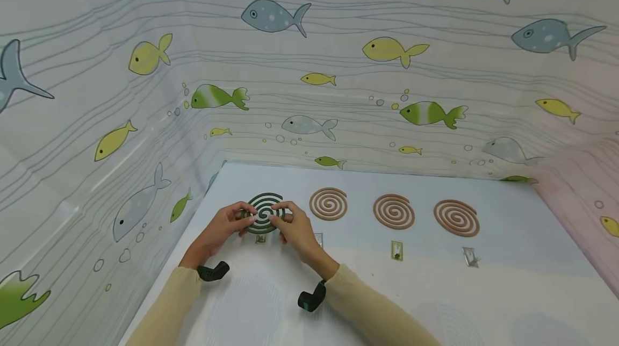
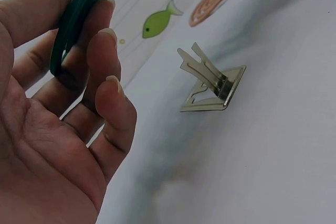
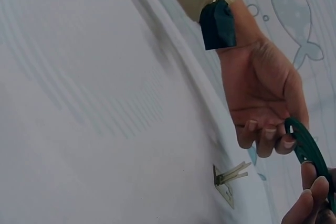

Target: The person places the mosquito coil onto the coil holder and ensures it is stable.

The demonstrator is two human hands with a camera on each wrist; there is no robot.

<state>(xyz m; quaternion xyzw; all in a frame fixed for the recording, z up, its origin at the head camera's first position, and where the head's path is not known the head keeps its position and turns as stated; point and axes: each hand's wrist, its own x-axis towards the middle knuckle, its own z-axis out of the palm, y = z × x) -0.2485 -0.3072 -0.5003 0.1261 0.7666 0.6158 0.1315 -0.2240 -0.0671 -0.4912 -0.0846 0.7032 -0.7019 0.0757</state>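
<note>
A dark green mosquito coil (image 1: 265, 213) is held up above the table by both hands. My left hand (image 1: 217, 233) pinches its left rim between thumb and fingers; my right hand (image 1: 301, 232) pinches the right rim. Seen from the left wrist, the coil (image 2: 84, 19) is nearly edge-on, and the other fingers curl loosely below it. Just below the coil, a small metal coil stand (image 2: 226, 87) lies on the table, its forked tongue bent upward. The right wrist view shows the same kind of stand (image 3: 222, 184) and the left hand (image 3: 262, 87) at the coil's far edge.
Three brown mosquito coils, left (image 1: 329, 204), middle (image 1: 394, 211) and right (image 1: 456, 218), lie in a row on the white table (image 1: 348, 292). Metal stands (image 1: 397, 250) lie in front of them, one partly behind the right hand. Fish-patterned sheeting (image 1: 338, 136) encloses the table's back and sides.
</note>
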